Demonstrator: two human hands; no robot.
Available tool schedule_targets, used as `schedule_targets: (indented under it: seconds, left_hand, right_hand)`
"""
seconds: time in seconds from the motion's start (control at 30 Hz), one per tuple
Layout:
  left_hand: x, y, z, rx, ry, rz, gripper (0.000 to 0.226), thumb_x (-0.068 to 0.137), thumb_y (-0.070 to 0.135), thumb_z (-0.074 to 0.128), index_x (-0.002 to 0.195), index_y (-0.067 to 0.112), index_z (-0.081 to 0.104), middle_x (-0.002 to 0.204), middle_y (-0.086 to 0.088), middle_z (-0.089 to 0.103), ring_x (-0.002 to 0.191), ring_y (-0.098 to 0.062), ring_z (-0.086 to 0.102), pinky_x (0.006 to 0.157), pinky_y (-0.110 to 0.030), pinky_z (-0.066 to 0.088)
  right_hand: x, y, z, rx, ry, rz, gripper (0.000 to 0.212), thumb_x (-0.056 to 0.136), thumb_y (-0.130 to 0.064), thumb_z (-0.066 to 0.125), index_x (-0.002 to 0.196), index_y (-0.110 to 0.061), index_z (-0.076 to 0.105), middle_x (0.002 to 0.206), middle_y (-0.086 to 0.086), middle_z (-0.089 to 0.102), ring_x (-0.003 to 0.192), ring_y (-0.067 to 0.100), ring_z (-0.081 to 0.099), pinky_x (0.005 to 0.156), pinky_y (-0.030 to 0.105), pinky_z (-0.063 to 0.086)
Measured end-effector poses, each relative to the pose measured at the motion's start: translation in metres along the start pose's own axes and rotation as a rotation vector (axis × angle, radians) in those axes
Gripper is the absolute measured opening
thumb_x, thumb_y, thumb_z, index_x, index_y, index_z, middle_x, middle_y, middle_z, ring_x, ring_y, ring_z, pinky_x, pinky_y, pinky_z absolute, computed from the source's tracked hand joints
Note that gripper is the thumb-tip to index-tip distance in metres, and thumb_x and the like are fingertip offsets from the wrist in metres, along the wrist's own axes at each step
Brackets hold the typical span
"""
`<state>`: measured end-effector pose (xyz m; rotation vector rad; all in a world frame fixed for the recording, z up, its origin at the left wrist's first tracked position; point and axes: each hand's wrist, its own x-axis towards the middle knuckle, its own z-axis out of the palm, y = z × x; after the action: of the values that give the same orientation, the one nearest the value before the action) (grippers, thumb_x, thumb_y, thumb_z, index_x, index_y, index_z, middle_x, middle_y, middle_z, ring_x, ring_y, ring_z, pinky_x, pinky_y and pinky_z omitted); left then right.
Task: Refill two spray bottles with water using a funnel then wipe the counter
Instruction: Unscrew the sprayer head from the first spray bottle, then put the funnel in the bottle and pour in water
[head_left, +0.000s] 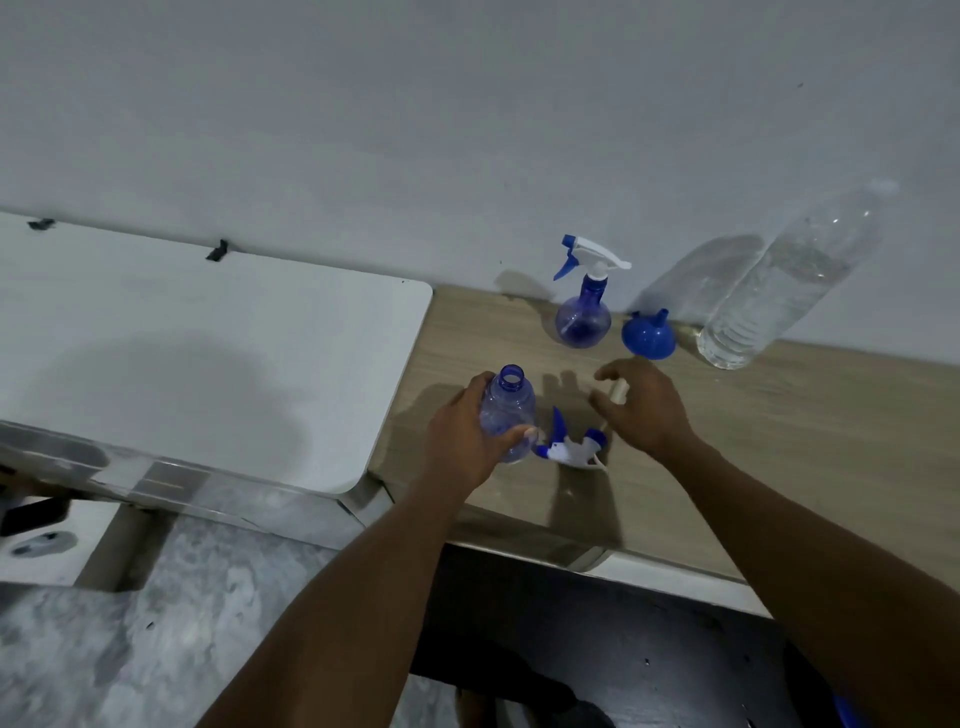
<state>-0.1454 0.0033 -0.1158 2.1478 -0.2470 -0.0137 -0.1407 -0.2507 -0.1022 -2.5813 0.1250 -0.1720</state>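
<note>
gripping the open bottle (506, 410) with the left hand (467, 434).

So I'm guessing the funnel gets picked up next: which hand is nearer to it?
Right. The right hand hovers just in front of the blue funnel; the left hand is farther left, gripping the open spray bottle.

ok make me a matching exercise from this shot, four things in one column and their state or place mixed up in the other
Things
1. open-necked blue plastic spray bottle
2. blue plastic spray bottle with trigger head on
3. blue plastic funnel
4. large clear plastic water bottle

States
A. upside down, spout up
B. held by the left hand
C. far right, by the wall
D. standing untouched, left of the funnel

Pairs: 1-B, 2-D, 3-A, 4-C
</note>
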Motion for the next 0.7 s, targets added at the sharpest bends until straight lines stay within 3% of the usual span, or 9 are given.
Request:
schedule_targets:
  seconds: [0.1, 0.17, 0.3, 0.4, 0.5, 0.6, 0.7]
  left_hand:
    - [0.004, 0.007, 0.003, -0.009, 0.003, -0.026, 0.066, 0.065, 0.057, 0.080, 0.119, 0.052, 0.042, 0.099, 0.033, 0.055, 0.096, 0.016, 0.053, 0.078, -0.012, 0.041]
    - [0.010, 0.011, 0.007, -0.032, 0.003, -0.026, 0.064, 0.066, 0.053, 0.082, 0.118, 0.052, 0.043, 0.101, 0.032, 0.057, 0.100, 0.017, 0.052, 0.078, -0.010, 0.040]
    - [0.016, 0.015, 0.019, -0.062, 0.002, -0.029, 0.068, 0.064, 0.058, 0.080, 0.122, 0.043, 0.048, 0.107, 0.024, 0.060, 0.100, 0.013, 0.054, 0.081, -0.010, 0.041]
    - [0.015, 0.018, 0.027, -0.081, 0.003, -0.026, 0.069, 0.066, 0.052, 0.083, 0.125, 0.037, 0.051, 0.111, 0.020, 0.062, 0.102, 0.007, 0.056, 0.084, -0.011, 0.043]
    - [0.014, 0.022, 0.031, -0.081, 0.005, -0.026, 0.066, 0.067, 0.048, 0.085, 0.122, 0.042, 0.049, 0.109, 0.024, 0.061, 0.102, 0.010, 0.055, 0.082, -0.004, 0.041]
    - [0.013, 0.028, 0.036, -0.081, 0.003, -0.027, 0.065, 0.067, 0.049, 0.084, 0.121, 0.045, 0.048, 0.107, 0.027, 0.060, 0.103, 0.011, 0.054, 0.081, -0.001, 0.040]
    - [0.013, 0.032, 0.042, -0.095, 0.000, -0.018, 0.064, 0.068, 0.046, 0.085, 0.120, 0.045, 0.048, 0.105, 0.030, 0.060, 0.102, 0.011, 0.055, 0.081, -0.002, 0.041]
  right_hand:
    - [0.045, 0.010, -0.019, -0.088, 0.023, 0.097, 0.042, 0.083, -0.033, 0.073, 0.120, -0.017, 0.063, 0.125, 0.009, 0.060, 0.104, 0.023, 0.058, 0.086, 0.035, 0.048]
    - [0.072, 0.018, -0.029, -0.211, -0.024, 0.139, 0.050, 0.082, -0.032, 0.070, 0.127, -0.015, 0.058, 0.132, 0.015, 0.055, 0.117, 0.035, 0.052, 0.094, 0.042, 0.045]
    - [0.106, 0.039, -0.038, -0.367, -0.182, 0.174, 0.069, 0.084, -0.033, 0.068, 0.145, -0.018, 0.041, 0.151, 0.011, 0.037, 0.137, 0.038, 0.035, 0.105, 0.055, 0.040]
    - [0.117, 0.051, -0.033, -0.415, -0.253, 0.148, 0.058, 0.085, -0.030, 0.067, 0.136, -0.011, 0.048, 0.137, 0.017, 0.046, 0.124, 0.040, 0.047, 0.100, 0.054, 0.045]
    - [0.116, 0.061, -0.027, -0.444, -0.286, 0.130, 0.050, 0.086, -0.024, 0.067, 0.131, -0.007, 0.051, 0.126, 0.020, 0.048, 0.116, 0.041, 0.050, 0.096, 0.050, 0.048]
    - [0.110, 0.074, -0.022, -0.616, -0.331, 0.112, 0.041, 0.090, -0.031, 0.061, 0.124, -0.010, 0.057, 0.124, 0.018, 0.054, 0.116, 0.037, 0.050, 0.100, 0.043, 0.041]
    - [0.104, 0.086, -0.018, -0.620, -0.340, 0.148, 0.037, 0.092, -0.034, 0.057, 0.122, -0.012, 0.057, 0.121, 0.019, 0.056, 0.114, 0.037, 0.052, 0.097, 0.044, 0.038]
